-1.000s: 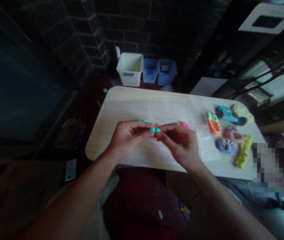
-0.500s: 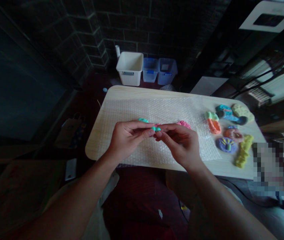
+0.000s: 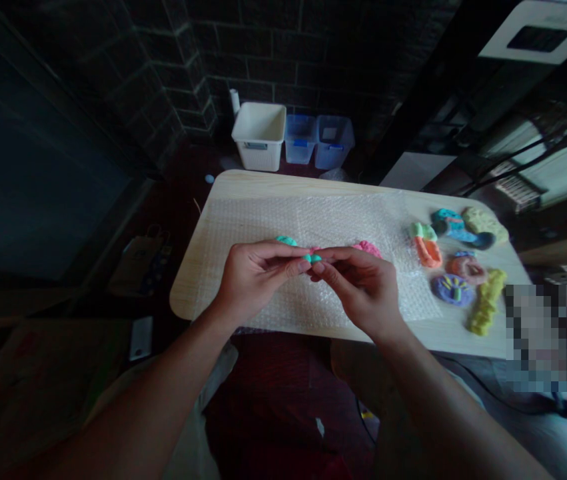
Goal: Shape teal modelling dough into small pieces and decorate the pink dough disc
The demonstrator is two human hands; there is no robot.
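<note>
A small piece of mint-green clay is pinched between my two hands, above the middle of the table. My left hand grips its left side with thumb and forefinger. From the right, my right hand pinches the same piece, thumb tip close to the other thumb. Behind my left fingers a larger mint-green lump shows in part on the bubble wrap. A textured pink lump lies just beyond my right hand, partly covered by it. Some pink also shows between my fingertips, its shape hidden.
On the table's right side lie several modelled clay pieces: an orange and green one, a purple disc, a yellow strip and a blue-grey one. A white bin and two blue clear bins stand beyond the far edge.
The green piece between my fingertips looks slightly flatter. Both hands hold nearly the same place and grip.
</note>
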